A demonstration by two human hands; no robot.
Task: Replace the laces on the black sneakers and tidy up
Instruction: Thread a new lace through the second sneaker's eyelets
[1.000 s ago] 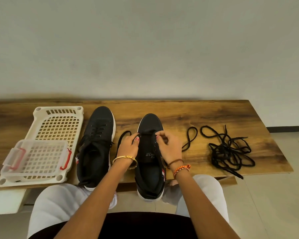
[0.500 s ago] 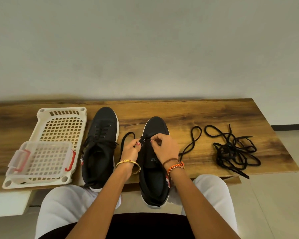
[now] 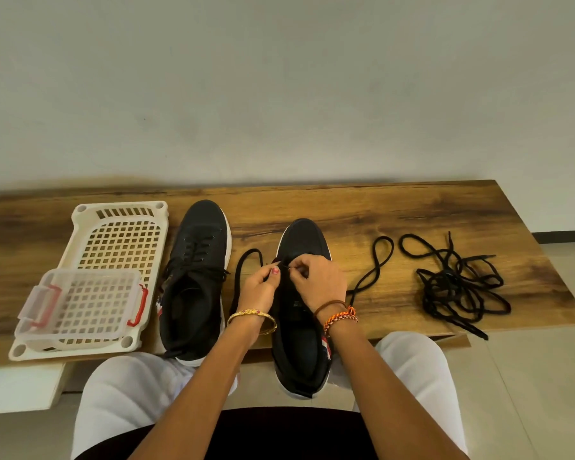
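**Lace worked at the eyelets of the right-hand sneaker**

Head view: A wooden table (image 3: 412, 214) was seen along a pale wall. Two black sneakers were set on it, toes toward 12 o'clock. The laced sneaker (image 3: 193, 280) lay just beside a cream basket (image 3: 120, 234) at its 9 o'clock; a clear lidded box (image 3: 80, 307) with red clasps was resting on the basket's near end. The second sneaker (image 3: 302, 327) stood at 3 o'clock of the first, its heel overhanging the table's near edge.

Both hands were gathered over that sneaker's front eyelets. The left hand (image 3: 258, 293) was curled, thumb and fingers pinching the black lace (image 3: 246, 260), which looped out toward 10 o'clock. The right hand (image 3: 319, 283) was clenched around the same lace's thin tip, pinched between thumb and forefinger. Another stretch of that lace was trailing toward 2 o'clock in a loop. A tangled pile of laces (image 3: 458, 287) lay well apart at 3 o'clock.
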